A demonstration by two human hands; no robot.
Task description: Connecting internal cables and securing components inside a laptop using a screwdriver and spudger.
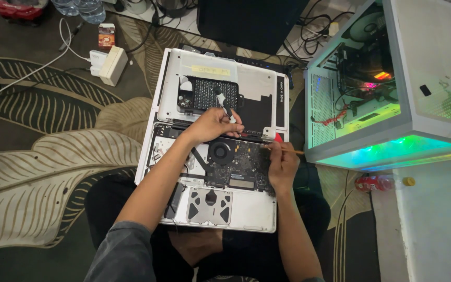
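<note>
Hands both sit over the opened white laptop (pixel 246 209) on the person's lap. Left hand (pixel 212 125) pinches a small screwdriver (pixel 224 106) at the laptop's hinge edge, probably steadying the tip. Right hand (pixel 283 164) grips a thin brush (pixel 288 150) just right of the fan (pixel 219 152), bristles toward the board. Behind the laptop lies its removed bottom cover (pixel 259 83); a lit white PC case (pixel 392 99) glows to its right, on a leaf-patterned rug (pixel 43 156).

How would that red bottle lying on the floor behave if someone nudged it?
The bottle lies on its side by the lit computer case, so it would probably roll. It looks like thin clear plastic, so likely light and a bit squashy. Its yellow cap seems to lie apart, so any liquid left might spill.
</note>
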